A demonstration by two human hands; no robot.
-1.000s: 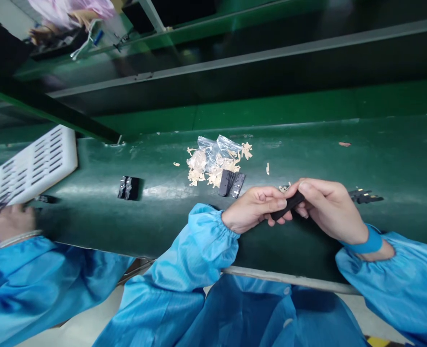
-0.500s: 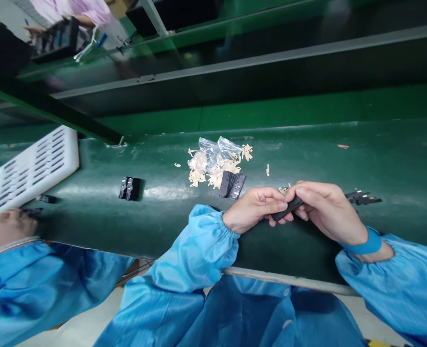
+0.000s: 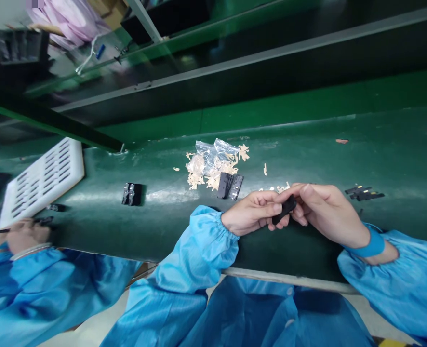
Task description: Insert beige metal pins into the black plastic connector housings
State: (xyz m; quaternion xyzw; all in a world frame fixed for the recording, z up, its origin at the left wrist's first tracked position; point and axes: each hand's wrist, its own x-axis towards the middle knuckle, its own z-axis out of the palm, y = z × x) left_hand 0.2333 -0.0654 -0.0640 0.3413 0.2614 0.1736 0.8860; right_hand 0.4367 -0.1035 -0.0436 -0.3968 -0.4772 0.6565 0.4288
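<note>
My left hand (image 3: 253,212) and my right hand (image 3: 329,210) meet over the green belt (image 3: 307,159), their fingertips pinching a small black plastic part (image 3: 284,210) from both sides. Much of that part is hidden by my fingers. A blue wrist strap (image 3: 370,247) circles my right wrist. Just beyond my left hand lie two flat black pieces (image 3: 230,186), next to a heap of beige slivers (image 3: 202,171) and transparent plastic bags (image 3: 209,154). Small black-and-gold connector parts (image 3: 363,193) lie beyond my right hand.
A co-worker's hand (image 3: 23,236) in a blue sleeve is at the left, beside a white perforated tray (image 3: 43,183). A black block (image 3: 132,194) lies on the belt. A metal belt edge (image 3: 289,278) runs below my hands.
The black part has turned between my fingers and now shows shorter and more upright. The co-worker's hand has shifted right along the tray's lower edge.
</note>
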